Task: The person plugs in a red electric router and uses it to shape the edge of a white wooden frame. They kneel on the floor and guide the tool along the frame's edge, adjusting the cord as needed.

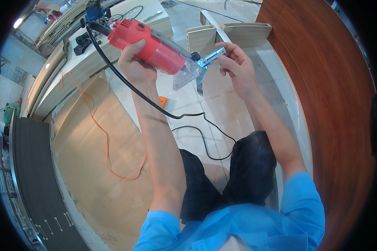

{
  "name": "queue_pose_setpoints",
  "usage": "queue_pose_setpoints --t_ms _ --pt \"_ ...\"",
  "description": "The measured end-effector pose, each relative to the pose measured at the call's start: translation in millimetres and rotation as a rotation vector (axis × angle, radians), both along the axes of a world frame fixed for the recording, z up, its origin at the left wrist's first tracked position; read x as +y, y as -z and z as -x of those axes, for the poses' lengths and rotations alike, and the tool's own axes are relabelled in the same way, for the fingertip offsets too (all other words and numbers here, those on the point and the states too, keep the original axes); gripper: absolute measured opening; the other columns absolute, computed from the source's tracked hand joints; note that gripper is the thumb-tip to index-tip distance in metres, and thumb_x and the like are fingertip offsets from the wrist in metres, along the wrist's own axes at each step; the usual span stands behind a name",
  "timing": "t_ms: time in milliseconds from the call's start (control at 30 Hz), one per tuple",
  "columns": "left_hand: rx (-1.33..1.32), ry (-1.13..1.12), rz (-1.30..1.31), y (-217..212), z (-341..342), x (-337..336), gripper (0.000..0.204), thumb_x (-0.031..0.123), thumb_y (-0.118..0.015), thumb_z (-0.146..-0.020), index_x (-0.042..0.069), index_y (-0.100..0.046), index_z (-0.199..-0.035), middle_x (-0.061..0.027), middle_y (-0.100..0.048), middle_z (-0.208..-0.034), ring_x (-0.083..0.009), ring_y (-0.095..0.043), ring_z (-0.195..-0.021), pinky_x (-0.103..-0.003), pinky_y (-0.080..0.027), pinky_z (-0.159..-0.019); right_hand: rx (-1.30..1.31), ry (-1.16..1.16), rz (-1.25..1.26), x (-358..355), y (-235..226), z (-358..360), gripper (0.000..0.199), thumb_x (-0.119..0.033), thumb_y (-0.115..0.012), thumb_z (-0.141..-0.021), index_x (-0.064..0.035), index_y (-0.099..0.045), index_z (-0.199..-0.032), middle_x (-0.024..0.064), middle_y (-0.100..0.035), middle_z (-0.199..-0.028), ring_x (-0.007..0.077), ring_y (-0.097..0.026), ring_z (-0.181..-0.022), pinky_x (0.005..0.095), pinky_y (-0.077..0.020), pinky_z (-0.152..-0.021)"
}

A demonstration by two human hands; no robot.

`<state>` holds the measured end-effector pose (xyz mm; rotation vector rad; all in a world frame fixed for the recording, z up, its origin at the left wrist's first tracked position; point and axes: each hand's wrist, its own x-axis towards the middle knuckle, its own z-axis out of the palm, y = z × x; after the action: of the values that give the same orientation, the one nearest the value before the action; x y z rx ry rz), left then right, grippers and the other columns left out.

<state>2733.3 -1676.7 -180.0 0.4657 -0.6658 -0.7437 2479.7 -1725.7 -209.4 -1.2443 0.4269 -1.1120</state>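
A red trim router [148, 48] is tilted in my left hand [136, 67], whose fingers and thumb wrap its body. A black cord [125, 79] leaves its rear end and hangs across my left forearm. At the router's other end is a clear plastic base [185, 78]. A silver metal edge guide [211, 57] with a black knob [195, 56] is attached beside that base. My right hand [238, 69] pinches the free end of the guide between thumb and fingers. Some of its fingertips are hidden behind the metal.
A large reddish-brown wood panel [322, 104] stands along the right. Pale curved boards [247, 33] lie ahead. An orange cord [107, 142] runs over brown sheeting [92, 167] on the left. A blue tool [95, 11] sits on a white stack of boards. An orange object [163, 101] lies beyond my left forearm.
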Motion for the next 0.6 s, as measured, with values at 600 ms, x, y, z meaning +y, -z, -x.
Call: queue_pose_setpoints --t_ms 600 --pt "-0.007 -0.010 -0.017 0.1 1.4 -1.5 0.064 0.010 -0.067 -0.076 -0.004 -0.052 -0.137 -0.0262 -0.067 -0.116 -0.0423 -0.067 -0.109 -0.054 -0.055 -0.099 -0.057 0.038 -0.010 -5.4 7.0 2.2 0.032 -0.009 -0.067 -0.097 0.0036 -0.066 -0.126 0.0001 -0.062 -0.094 0.0060 -0.051 -0.075 0.0229 -0.0422 -0.066"
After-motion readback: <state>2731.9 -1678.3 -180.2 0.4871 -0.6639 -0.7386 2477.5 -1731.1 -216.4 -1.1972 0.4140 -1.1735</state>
